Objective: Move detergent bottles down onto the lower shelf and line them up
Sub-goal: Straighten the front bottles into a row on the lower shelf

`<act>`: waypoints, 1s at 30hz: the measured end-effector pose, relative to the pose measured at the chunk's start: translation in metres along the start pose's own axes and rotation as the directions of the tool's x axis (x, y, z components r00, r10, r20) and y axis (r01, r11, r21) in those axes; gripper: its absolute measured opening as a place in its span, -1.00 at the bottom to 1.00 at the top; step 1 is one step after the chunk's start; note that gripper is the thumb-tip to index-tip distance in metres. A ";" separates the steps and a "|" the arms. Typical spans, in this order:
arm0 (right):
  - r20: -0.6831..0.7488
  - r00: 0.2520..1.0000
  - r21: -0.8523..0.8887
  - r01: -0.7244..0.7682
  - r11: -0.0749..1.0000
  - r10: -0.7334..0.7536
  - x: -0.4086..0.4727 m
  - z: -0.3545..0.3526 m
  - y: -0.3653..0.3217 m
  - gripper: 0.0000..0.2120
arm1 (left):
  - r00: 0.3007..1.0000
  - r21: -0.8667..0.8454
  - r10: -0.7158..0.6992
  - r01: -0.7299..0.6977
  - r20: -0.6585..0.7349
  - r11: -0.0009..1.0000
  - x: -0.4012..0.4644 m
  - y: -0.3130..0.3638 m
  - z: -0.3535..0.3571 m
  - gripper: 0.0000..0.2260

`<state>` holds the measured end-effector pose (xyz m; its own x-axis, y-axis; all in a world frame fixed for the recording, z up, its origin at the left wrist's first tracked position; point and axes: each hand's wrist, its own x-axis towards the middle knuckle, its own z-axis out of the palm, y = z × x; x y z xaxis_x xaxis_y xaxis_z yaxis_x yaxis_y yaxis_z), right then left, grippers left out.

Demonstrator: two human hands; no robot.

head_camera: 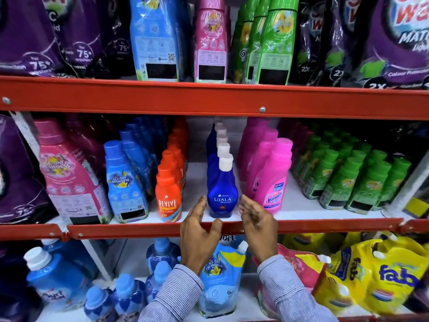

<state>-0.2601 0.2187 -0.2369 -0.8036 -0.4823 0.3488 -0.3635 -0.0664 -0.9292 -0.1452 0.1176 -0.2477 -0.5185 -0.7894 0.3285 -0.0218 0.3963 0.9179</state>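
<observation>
Store shelving with red-edged shelves packed with laundry products; on the middle shelf (301, 223) a front-to-back row of blue Ujala bottles (222, 196) stands upright, long axis vertical, between the orange Revive bottles (168, 198) and pink Vanish bottles (270, 184). The front Ujala bottle sits directly between both hands, left hand (199, 233) and right hand (257, 225) about equally near, fingers (245, 206) spread apart and holding nothing, just beside the bottle's base, contact unclear. The bottom shelf below holds blue bottles (130, 291) and refill pouches (220, 275).
</observation>
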 end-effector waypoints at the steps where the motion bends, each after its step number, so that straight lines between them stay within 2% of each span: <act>1: -0.052 0.999 0.014 0.000 1.000 0.001 -0.003 -0.003 0.002 -0.60 | 0.999 -0.015 0.006 -0.007 -0.048 1.000 -0.003 0.001 0.000 -0.34; 3: -0.172 0.985 0.030 0.018 0.999 -0.012 -0.009 -0.014 0.005 -0.63 | 0.985 -0.034 0.076 -0.083 -0.155 0.996 -0.011 0.007 0.005 -0.45; 5: -0.275 0.961 0.031 0.033 0.999 -0.023 -0.012 -0.028 0.006 -0.62 | 0.964 -0.029 0.174 -0.184 -0.201 0.983 -0.021 0.016 0.013 -0.57; 7: -0.352 0.935 0.012 0.042 0.999 -0.035 -0.008 -0.043 0.008 -0.63 | 0.962 -0.030 0.217 -0.225 -0.168 0.974 -0.029 0.024 0.028 -0.63; 10: -0.408 0.913 -0.010 0.023 1.000 -0.025 0.004 -0.063 0.013 -0.65 | 0.983 -0.029 0.175 -0.177 -0.052 0.984 -0.033 0.031 0.054 -0.59; 12: -0.373 0.928 0.002 0.000 1.000 0.000 0.015 -0.076 0.015 -0.63 | 0.992 -0.030 0.127 -0.127 0.015 0.992 -0.032 0.035 0.071 -0.53; 14: -0.260 0.965 -0.015 -0.024 1.000 0.019 0.027 -0.086 0.019 -0.63 | 0.995 0.001 0.088 -0.089 0.047 0.996 -0.028 0.040 0.086 -0.44; 17: -0.071 0.996 -0.075 -0.065 0.995 0.060 0.041 -0.098 0.026 -0.56 | 0.998 0.086 0.032 -0.036 0.047 0.996 -0.025 0.051 0.103 -0.30; 21: 0.069 0.995 -0.086 -0.060 0.995 0.066 0.056 -0.105 0.028 -0.57 | 1.000 0.165 0.009 -0.011 0.012 0.986 -0.022 0.061 0.116 -0.23; 30: 0.142 0.988 -0.050 -0.059 0.997 0.066 0.055 -0.115 0.027 -0.61 | 1.000 0.207 -0.022 0.024 -0.010 0.978 -0.027 0.069 0.123 -0.25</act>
<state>-0.3683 0.2906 -0.2286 -0.7509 -0.6044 0.2660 -0.3380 0.0058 -0.9411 -0.2378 0.2238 -0.2204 -0.5092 -0.8028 0.3103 -0.2103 0.4657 0.8596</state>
